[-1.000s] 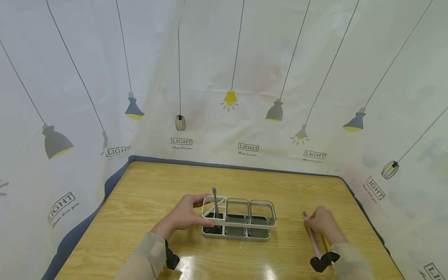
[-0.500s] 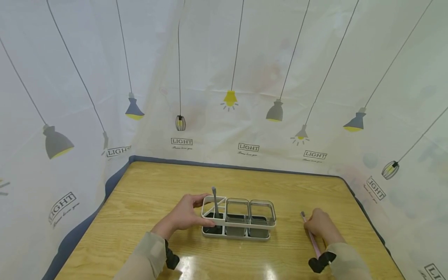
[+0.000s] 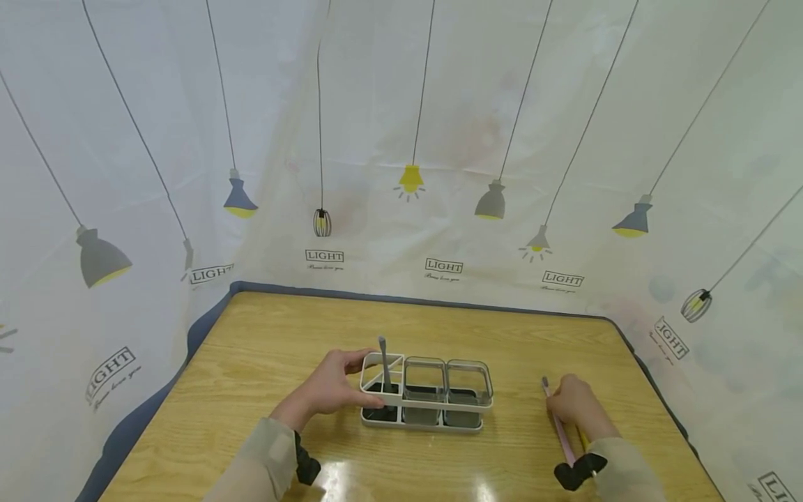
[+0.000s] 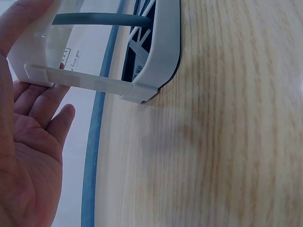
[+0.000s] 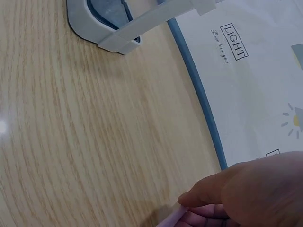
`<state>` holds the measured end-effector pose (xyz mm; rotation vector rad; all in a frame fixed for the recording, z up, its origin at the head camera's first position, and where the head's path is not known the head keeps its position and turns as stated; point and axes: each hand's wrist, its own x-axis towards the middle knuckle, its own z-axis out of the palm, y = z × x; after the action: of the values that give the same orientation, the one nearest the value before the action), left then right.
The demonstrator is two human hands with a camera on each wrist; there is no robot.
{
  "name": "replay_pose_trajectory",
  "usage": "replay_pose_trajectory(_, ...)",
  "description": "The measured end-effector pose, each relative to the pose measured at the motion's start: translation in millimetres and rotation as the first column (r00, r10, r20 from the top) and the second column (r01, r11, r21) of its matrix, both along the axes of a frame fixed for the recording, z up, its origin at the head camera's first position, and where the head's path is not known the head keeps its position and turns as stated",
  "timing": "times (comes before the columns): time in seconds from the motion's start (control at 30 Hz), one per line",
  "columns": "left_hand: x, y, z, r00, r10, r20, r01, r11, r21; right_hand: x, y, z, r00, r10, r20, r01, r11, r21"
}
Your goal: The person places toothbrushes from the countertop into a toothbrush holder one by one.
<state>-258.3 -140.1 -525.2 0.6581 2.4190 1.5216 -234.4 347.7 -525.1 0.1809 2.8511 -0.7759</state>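
Note:
A white toothbrush holder with two clear grey cups stands on the wooden table. In its divided left section a grey toothbrush stands upright. My left hand grips the holder's left end, thumb at the front and fingers behind; the left wrist view shows them on the white upper frame. To the right of the holder my right hand pinches a slim pink toothbrush, its dark tip pointing away from me. A yellow stick-like thing shows partly beneath the right hand; its kind is hidden.
The wooden table has a blue-grey edge at its back and sides. A white sheet printed with lamps hangs round the back and both sides. Black wrist cameras sit on both wrists.
My right hand has shifted very slightly with the pink toothbrush; the yellow thing, hidden half a second ago, shows again beneath it. My left hand stays on the holder.

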Motion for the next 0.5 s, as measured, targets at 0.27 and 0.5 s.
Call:
replay_pose_trajectory(0.27, -0.7, -1.2, -1.9, 1.0, -0.002, -0.002, 0.002, 1.0, 0.0, 4.6, -0.7, 15.5, 0.998, 0.014, -0.056, -0.016, 0.999, -0.03)
replay_pose_trajectory(0.5, -0.6, 0.1, -2.0, 1.0, 0.002, -0.01, -0.002, 1.0, -0.014, 4.8, -7.7, 34.2, 0.995, -0.008, -0.095, 0.005, 1.0, -0.03)
